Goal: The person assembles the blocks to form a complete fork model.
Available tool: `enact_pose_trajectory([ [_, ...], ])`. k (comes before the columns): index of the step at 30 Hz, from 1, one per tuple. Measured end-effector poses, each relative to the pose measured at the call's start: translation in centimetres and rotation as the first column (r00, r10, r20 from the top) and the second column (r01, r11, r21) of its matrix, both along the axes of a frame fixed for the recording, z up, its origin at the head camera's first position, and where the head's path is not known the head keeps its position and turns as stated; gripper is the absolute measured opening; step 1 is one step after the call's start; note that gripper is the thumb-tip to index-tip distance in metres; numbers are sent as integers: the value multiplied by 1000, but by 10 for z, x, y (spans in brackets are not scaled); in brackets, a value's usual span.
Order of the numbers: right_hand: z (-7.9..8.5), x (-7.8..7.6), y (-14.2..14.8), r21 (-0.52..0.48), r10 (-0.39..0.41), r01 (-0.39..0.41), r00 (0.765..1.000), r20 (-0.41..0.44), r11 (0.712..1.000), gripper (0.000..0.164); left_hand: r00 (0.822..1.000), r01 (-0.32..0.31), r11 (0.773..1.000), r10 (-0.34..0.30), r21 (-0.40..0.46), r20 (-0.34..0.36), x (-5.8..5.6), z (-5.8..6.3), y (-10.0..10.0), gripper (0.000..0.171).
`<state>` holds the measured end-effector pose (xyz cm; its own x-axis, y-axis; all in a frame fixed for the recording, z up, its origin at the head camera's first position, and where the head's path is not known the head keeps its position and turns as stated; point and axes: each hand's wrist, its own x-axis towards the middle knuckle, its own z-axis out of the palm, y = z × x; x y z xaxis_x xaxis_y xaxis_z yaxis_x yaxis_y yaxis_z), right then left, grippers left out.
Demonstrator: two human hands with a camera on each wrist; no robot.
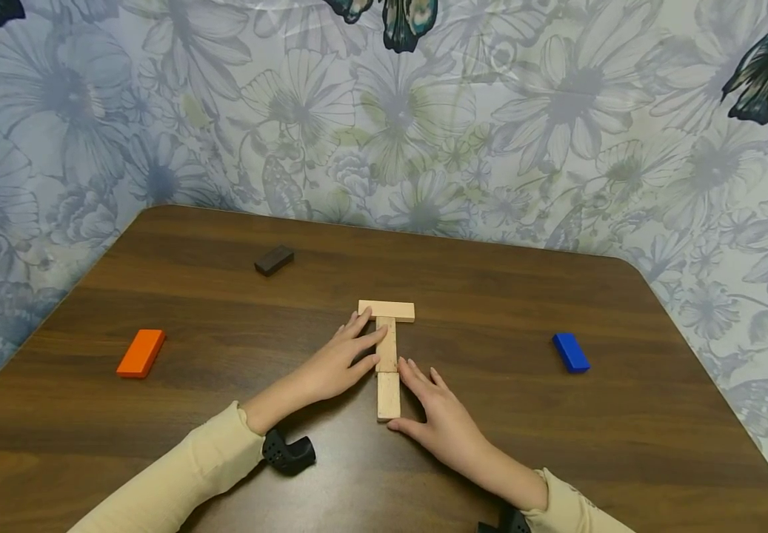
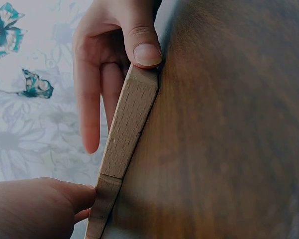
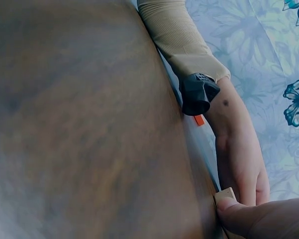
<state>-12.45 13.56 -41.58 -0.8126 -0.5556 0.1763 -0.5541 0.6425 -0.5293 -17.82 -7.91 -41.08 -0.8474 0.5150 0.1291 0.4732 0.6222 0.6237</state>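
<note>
Three pale, oblong wooden blocks (image 1: pixel 389 355)

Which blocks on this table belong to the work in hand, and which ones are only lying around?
Seem part of the work:
pale crosswise block, far end
pale middle block
pale near block, end to end with the middle one

Seem just lying about:
orange block, left
dark block, far side
blue block, right

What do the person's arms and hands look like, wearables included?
Left hand and right hand: bare, no gloves or rings visible. Left sleeve and right sleeve: long, pale yellow. Each wrist carries a black device; the left device is chunky, with small dots or holes. No cables visible.
</note>
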Motion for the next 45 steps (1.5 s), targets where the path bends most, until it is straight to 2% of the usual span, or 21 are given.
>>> enact_pose_trajectory([
  [16, -4, 9, -6, -5, -28, 28, 990, -138, 1000, 79, 1000, 4, 1000, -4, 4, 14, 6, -1, -4, 49],
  [31, -3, 17, -4, 59, -29, 34, 996, -83, 998, 68, 1000, 23, 1000, -23, -6, 8, 10, 2, -3, 49],
  [45, -3, 26, -12, 83, -62, 73, 991, -122, 994, 67, 1000, 19, 1000, -19, -9, 15, 14, 0, -7, 50],
])
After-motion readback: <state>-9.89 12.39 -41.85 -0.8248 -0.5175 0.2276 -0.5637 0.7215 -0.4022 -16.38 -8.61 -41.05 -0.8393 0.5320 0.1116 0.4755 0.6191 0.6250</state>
